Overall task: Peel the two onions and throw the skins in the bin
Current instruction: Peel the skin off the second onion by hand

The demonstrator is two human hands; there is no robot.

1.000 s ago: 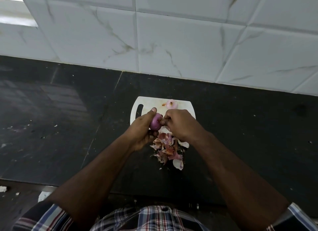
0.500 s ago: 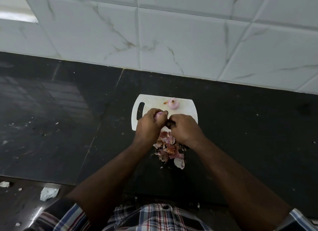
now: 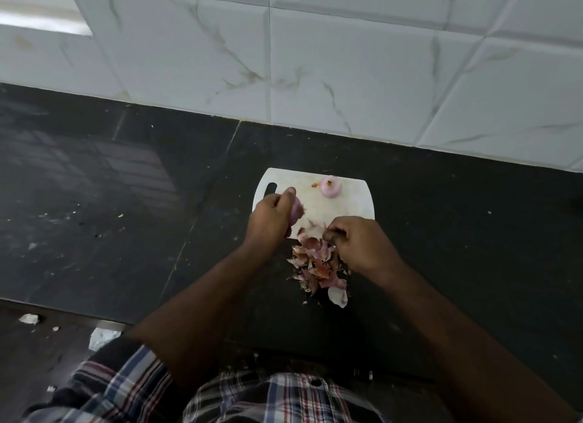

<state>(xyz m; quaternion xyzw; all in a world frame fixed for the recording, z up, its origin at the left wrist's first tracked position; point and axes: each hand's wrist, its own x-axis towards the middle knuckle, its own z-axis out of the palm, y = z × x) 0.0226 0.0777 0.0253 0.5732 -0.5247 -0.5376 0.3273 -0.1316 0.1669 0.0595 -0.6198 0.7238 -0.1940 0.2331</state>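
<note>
Left hand (image 3: 269,216) grips the second onion (image 3: 296,210) over the white board (image 3: 353,202); right hand (image 3: 356,239), fingers curled, seems to pinch a skin scrap above the papery, curled skins (image 3: 317,265). Best to drop it onto the heap. A peeled, glossy onion (image 3: 330,186) sits on the board.

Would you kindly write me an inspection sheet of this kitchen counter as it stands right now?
Surface: dark counter with pale specks; white cutting board near the wall.
Job's things: peeled onion on the board's far edge; second onion gripped by the left hand; pile of skins across the board's near edge and the counter. No bin in view.
Clutter: white scraps low at the left.
Hands: left hand holds the second onion; right hand curled at the skins, hold unclear.
Cables: nothing seen.
Surroundings: white marbled wall tiles; checked shirt.
</note>
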